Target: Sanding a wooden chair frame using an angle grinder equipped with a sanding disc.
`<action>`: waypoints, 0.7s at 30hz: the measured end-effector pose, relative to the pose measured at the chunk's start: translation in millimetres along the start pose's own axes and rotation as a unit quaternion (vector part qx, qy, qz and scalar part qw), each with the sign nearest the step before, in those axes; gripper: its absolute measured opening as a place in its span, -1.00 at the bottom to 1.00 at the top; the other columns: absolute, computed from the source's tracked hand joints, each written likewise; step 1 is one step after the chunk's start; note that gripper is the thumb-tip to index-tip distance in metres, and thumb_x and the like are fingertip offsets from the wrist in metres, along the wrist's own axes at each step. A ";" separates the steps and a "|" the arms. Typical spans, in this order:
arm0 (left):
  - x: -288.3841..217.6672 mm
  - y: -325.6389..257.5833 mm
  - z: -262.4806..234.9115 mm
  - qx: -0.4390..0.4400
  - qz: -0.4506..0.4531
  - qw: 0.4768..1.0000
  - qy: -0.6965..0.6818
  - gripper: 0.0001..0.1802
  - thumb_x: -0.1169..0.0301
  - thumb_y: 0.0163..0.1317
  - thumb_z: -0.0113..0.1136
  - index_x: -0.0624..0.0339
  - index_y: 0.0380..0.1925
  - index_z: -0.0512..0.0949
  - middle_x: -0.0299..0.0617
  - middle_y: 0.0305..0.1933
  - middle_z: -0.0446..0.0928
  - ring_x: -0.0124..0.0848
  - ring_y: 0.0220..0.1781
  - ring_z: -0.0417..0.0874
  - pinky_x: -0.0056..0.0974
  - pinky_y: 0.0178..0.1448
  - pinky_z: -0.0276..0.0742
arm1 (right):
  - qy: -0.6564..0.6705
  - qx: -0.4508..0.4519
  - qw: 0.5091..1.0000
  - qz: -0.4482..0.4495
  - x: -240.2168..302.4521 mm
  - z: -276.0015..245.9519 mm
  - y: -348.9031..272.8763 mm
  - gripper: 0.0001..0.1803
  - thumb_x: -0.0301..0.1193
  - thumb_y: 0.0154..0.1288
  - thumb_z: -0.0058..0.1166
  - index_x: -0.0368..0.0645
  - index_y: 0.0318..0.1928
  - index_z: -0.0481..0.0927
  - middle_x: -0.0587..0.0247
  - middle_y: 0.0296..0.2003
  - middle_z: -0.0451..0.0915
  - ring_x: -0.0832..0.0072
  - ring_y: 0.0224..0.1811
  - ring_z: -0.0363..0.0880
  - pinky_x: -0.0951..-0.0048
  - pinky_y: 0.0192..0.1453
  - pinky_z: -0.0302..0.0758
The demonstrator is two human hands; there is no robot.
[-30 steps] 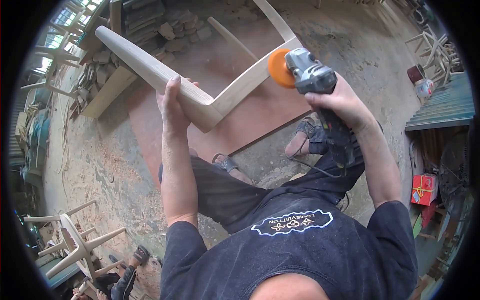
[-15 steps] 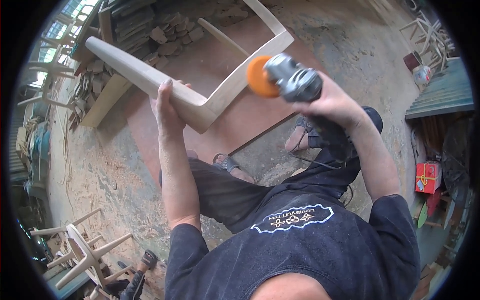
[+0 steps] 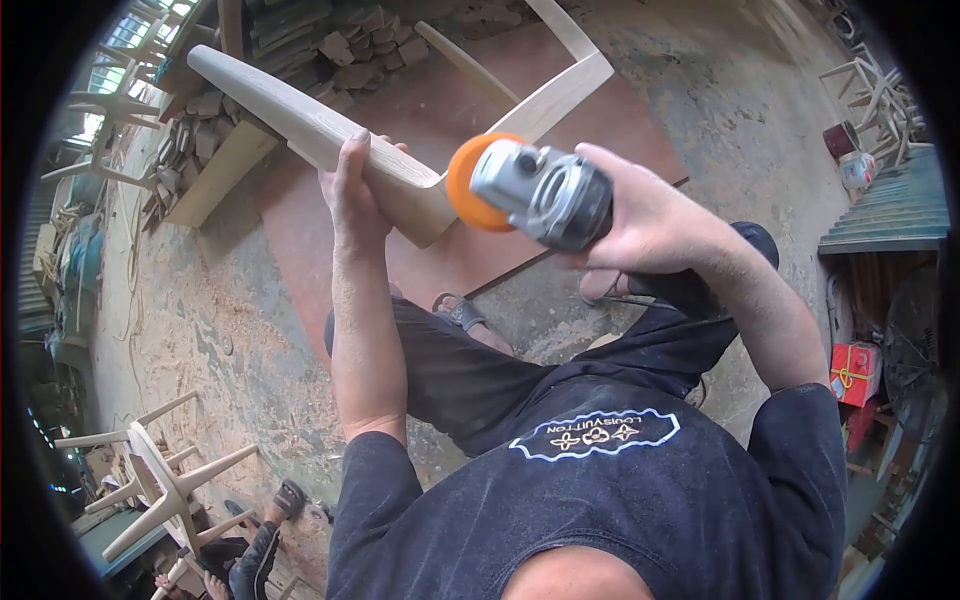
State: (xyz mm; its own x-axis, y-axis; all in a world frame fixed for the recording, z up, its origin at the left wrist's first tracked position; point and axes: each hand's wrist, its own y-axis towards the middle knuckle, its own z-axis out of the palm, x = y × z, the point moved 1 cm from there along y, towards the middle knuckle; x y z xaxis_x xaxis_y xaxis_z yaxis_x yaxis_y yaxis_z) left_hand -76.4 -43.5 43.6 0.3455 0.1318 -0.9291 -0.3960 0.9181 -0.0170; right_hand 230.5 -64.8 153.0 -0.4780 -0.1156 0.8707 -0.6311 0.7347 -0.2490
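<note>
A pale wooden chair frame [image 3: 290,105] is tilted over a reddish-brown board, its thick near rail running from the far left to a corner in front of me. My left hand [image 3: 357,195] is closed around that rail, thumb on top, with the other fingers mostly hidden beneath. In my right hand [image 3: 650,215] is an angle grinder [image 3: 545,195], gripped by its body behind the grey metal head. The grinder's orange disc [image 3: 465,185] overlaps the frame's corner in view; I cannot tell whether it touches the wood.
The reddish-brown board [image 3: 300,240] lies on the dusty floor beneath the frame. Wood offcuts [image 3: 375,45] are piled at the far left. Another chair frame [image 3: 165,490] stands lower left, beside another person's sandalled foot [image 3: 290,498]. A red box [image 3: 856,373] sits at right.
My right hand has brought the grinder left and nearer, from beside the frame's arm to over its corner. The chair frame and my left hand have shifted slightly right and away in the picture.
</note>
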 end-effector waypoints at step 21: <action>-28.8 31.1 -60.7 -0.137 0.007 0.974 0.179 -0.01 0.29 0.11 0.48 0.23 0.49 0.15 0.06 0.25 0.47 -0.08 0.26 0.58 -0.02 0.30 0.57 | 0.238 -0.222 0.945 -0.028 -98.5 -47.3 -61.3 -0.45 -0.31 0.23 0.44 -0.26 0.13 0.51 0.24 -0.29 0.62 0.49 -0.31 0.65 0.46 -0.22 0.62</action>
State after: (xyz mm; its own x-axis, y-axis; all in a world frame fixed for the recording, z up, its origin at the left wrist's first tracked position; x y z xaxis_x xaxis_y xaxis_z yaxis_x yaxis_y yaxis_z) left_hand -150.4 -41.4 47.4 0.0394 -0.0406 -0.9984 -0.6274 0.7767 -0.0564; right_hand 345.2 -66.7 102.5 -0.0563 0.0731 0.9957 -0.2790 0.9564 -0.0859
